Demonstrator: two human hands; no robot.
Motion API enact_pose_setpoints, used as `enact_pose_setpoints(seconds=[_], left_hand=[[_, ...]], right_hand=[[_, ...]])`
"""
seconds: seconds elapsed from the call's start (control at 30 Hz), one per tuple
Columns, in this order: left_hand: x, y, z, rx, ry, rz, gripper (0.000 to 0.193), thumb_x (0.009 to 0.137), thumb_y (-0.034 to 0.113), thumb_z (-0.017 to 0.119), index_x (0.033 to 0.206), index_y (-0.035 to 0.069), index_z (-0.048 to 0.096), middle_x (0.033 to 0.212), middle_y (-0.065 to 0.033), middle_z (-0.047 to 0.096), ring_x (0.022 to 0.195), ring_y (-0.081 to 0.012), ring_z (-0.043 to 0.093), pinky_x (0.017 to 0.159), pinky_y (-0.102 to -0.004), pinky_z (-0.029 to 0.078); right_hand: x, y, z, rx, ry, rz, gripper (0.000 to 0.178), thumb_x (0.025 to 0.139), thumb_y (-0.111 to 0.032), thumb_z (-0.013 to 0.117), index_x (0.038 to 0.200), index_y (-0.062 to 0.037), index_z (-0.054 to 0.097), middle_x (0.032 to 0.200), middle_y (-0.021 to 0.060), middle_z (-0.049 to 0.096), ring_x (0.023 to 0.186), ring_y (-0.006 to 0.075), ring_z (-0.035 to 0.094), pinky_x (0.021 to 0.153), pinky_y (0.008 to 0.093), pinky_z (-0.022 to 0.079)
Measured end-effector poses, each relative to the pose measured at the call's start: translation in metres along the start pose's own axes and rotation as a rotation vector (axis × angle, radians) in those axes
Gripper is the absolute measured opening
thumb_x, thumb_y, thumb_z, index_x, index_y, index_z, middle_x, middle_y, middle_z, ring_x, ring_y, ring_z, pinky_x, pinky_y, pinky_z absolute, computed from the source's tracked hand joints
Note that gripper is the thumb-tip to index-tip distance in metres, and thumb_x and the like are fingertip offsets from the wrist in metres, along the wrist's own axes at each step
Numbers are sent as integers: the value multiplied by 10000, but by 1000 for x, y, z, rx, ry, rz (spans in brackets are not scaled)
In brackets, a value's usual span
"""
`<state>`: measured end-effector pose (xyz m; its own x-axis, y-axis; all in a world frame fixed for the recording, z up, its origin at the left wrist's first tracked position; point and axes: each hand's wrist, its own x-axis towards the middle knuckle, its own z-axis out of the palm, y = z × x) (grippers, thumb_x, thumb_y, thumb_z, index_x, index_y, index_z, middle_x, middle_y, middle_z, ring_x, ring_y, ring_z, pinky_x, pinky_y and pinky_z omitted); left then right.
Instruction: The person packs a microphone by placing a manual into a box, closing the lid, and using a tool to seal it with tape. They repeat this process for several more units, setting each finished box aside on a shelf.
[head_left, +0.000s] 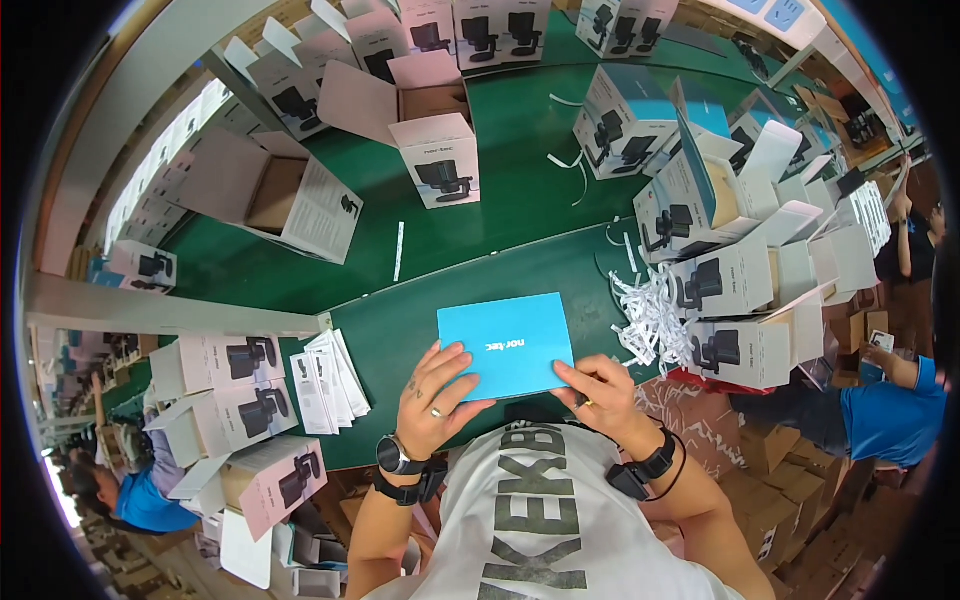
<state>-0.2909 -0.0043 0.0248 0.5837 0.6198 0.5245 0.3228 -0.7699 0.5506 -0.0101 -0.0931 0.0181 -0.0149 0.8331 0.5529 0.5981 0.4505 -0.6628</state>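
Note:
A blue box (pixel 505 325) lies in front of me at the near edge of the green table (pixel 400 320); mostly its flat top face shows, with pale lettering on it. My left hand (pixel 432 400) grips its near left corner, fingers over the top and thumb along the near edge. At the near right corner, my right hand (pixel 602 396) closes on the box, thumb on the edge and fingers curled. The undersides of both hands are hidden. Left of the box sits a fanned stack of white leaflets (pixel 335 380).
Open white cartons (pixel 745 352) crowd the right side beside shredded paper strips (pixel 655 325). More open cartons (pixel 240 395) stand at the left. Beyond, a green surface (pixel 515 140) bears an open carton (pixel 440 165) and a blue-topped carton (pixel 630 110). People in blue shirts (pixel 890 415) are at both sides.

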Motion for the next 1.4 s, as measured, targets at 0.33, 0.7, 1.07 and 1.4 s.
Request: enact_pose_setpoints(seconds=[0.33,0.7,1.07,1.4], left_hand=[[12,-9,-8,76,-127,97,655,772,397,877,1352,154,693,1255,-86,618,1207,-326,614,1163,-584,416],[49,35,14,417,-548,73,863,912,437,729,1634,148,354,1695,-163,301,1541,-413,310,1253,-568,267],[32,42,34,531,-438,72,846,934,405,719,1637,119,346,1707,-185,281,1557,-441,281,1237,-620,256],[70,47,4,447,-569,-4,763,898,480,738,1578,242,488,1641,-311,302,1479,-552,319,1183,-615,310]], right_hand=[[-9,-11,1,-191,-41,53,547,719,-108,903,1246,-108,756,1063,86,647,681,173,578,549,293,468],[-28,-8,30,-228,1,-19,510,794,-65,741,1299,-126,728,1394,42,691,624,148,632,558,294,514],[-3,7,0,-206,-62,-92,397,809,-141,820,1204,-146,777,1277,14,750,619,129,647,527,276,481],[-2,24,-1,-105,-50,-36,365,835,-188,819,1199,-183,788,1284,-20,750,750,114,729,547,272,468]])
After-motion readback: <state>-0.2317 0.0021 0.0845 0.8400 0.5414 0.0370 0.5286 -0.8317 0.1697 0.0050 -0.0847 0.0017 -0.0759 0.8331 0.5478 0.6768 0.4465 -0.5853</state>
